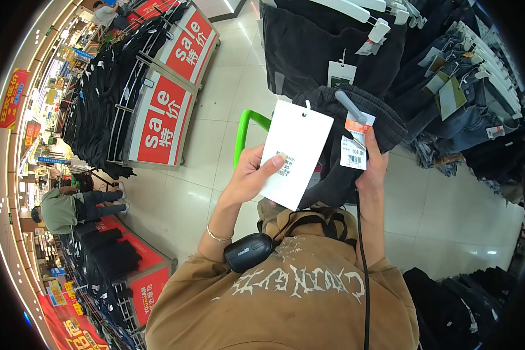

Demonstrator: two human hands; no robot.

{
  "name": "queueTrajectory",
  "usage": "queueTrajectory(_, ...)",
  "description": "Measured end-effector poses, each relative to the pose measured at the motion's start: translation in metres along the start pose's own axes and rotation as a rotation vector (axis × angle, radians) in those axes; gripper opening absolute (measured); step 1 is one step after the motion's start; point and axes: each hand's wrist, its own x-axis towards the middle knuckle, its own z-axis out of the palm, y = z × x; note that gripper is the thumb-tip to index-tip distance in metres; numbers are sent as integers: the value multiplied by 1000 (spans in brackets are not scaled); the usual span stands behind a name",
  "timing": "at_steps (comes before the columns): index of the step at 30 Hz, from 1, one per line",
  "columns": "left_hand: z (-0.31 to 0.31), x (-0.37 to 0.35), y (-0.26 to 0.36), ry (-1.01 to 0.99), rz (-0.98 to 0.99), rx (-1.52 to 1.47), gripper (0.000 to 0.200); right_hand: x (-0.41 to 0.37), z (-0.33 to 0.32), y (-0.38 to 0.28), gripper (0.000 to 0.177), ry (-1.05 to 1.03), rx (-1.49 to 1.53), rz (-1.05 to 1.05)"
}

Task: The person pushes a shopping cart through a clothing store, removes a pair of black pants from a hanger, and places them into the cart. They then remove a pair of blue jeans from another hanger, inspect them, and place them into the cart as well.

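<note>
Lowest in the frame, brown hoodie [297, 303] with a black scanner [248, 252] at the chest. Above, at centre, left hand [245, 175] pinching a white hang tag [297, 146], thumb pressed on its sticker. Right of centre, right hand [372, 170] clamped on a dark garment [332, 175] beside its price tag [354, 149]. Green handle [244, 131] behind.
</note>
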Motion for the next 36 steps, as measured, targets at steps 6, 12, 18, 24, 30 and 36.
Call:
queueTrajectory(6,1,0,2,66,-50,8,34,-2,5,-1,30,-45,-11,7)
queueTrajectory(12,6,1,6,99,-10,37,27,-3,9,0,31,-34,-6,11)
queueTrajectory(18,5,2,5,97,7,47,29,-1,8,0,32,-61,-4,7)
queueTrajectory(24,6,5,5,82,6,51,34,-1,7,0,28,-42,-8,40)
queueTrajectory(30,24,17,-10,201,190,70,50,-3,15,6,31,-26,-36,59)
queueTrajectory(36,13,21,-16,69,180,338,64,-3,15,9,32,-24,-11,87)
